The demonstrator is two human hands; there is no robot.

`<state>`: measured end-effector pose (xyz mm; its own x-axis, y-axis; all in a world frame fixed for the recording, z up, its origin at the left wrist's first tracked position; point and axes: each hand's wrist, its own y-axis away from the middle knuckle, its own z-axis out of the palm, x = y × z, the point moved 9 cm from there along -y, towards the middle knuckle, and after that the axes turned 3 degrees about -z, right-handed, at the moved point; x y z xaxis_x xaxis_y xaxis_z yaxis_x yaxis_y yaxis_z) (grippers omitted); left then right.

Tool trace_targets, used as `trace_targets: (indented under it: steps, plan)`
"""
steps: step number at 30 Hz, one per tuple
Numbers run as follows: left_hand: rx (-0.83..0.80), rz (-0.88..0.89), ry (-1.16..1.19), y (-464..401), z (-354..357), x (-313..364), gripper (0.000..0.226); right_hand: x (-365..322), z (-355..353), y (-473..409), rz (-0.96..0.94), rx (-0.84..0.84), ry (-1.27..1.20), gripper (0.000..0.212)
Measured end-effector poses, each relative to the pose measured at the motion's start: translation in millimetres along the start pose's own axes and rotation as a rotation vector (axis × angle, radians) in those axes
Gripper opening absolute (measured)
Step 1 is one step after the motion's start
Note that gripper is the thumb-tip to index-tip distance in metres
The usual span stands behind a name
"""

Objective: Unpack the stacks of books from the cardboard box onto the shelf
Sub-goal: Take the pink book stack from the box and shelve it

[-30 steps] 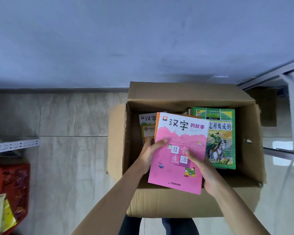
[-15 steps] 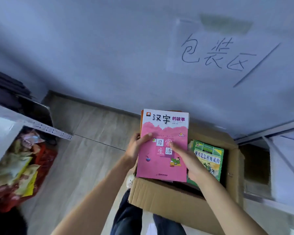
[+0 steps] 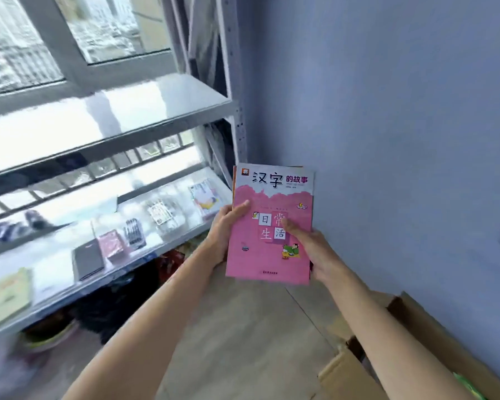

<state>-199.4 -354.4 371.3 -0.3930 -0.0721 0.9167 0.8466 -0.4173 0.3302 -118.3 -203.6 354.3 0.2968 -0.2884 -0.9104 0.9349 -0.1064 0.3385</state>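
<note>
Both hands hold a small stack of books (image 3: 269,226) up in the air, in front of the blue wall (image 3: 401,125) and just right of the metal shelf (image 3: 162,116). The top book has a pink cover with a white band of Chinese characters across its upper part; orange edges of other books show along its left side and top, but how many lie under it cannot be told.

The left hand (image 3: 224,232) grips the stack's left edge, thumb lying across the pink cover and the remaining fingers curled out of sight behind. The right hand (image 3: 315,249) grips the lower right edge, thumb pressed on the cover near the printed characters, fingers wrapped underneath. Both hands are closed firmly around the stack, and both bare forearms reach in from the near edge of the view.

The cardboard box (image 3: 401,350) sits on the tiled floor (image 3: 243,336) at the near right, against the wall, well below the stack; a sliver of a green book (image 3: 468,385) shows inside it.

The shelf fills the left side, blurred. Its upper board looks bare and glossy; the lower board carries several small items, among them a dark notebook (image 3: 87,259) and a pink packet (image 3: 111,245). A window (image 3: 78,33) stands behind the shelf.
</note>
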Motion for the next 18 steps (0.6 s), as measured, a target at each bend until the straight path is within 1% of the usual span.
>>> trace_targets:
  steps: [2, 5, 8, 11, 12, 14, 16, 17, 18]
  plan:
    - [0.075, 0.052, 0.012, 33.2, -76.6, 34.5, 0.079, -6.3, 85.1, -7.2, -0.020, -0.076, 0.014, 0.056]
    - [0.185, 0.154, -0.030, 87.4, -183.8, 84.1, 0.084, -12.1, 206.9, -13.3, -0.062, -0.198, 0.022, 0.059]
    - [0.308, 0.239, -0.067, 144.4, -287.2, 124.6, 0.087, -8.7, 324.3, -16.8, -0.083, -0.309, 0.036, 0.052]
    - [0.392, 0.288, -0.050, 191.4, -370.4, 149.9, 0.092, -4.2, 423.3, -19.5, -0.072, -0.412, 0.075, 0.045]
    - [0.413, 0.309, -0.045, 204.8, -397.4, 156.9, 0.089, -3.0, 456.5, -20.5, -0.067, -0.449, 0.092, 0.047]
    - [0.448, 0.330, -0.045, 225.1, -446.5, 165.8, 0.077, -3.4, 512.5, -24.8, -0.063, -0.496, 0.121, 0.060]
    - [0.489, 0.343, -0.031, 242.4, -498.1, 175.1, 0.051, -0.5, 570.6, -32.1, -0.066, -0.550, 0.141, 0.069]
    - [0.482, 0.348, -0.020, 247.1, -520.7, 180.5, 0.036, 1.4, 598.1, -36.9, -0.077, -0.580, 0.151, 0.069]
    - [0.475, 0.353, -0.009, 251.1, -543.8, 187.0, 0.028, 2.8, 625.2, -43.1, -0.094, -0.604, 0.160, 0.069]
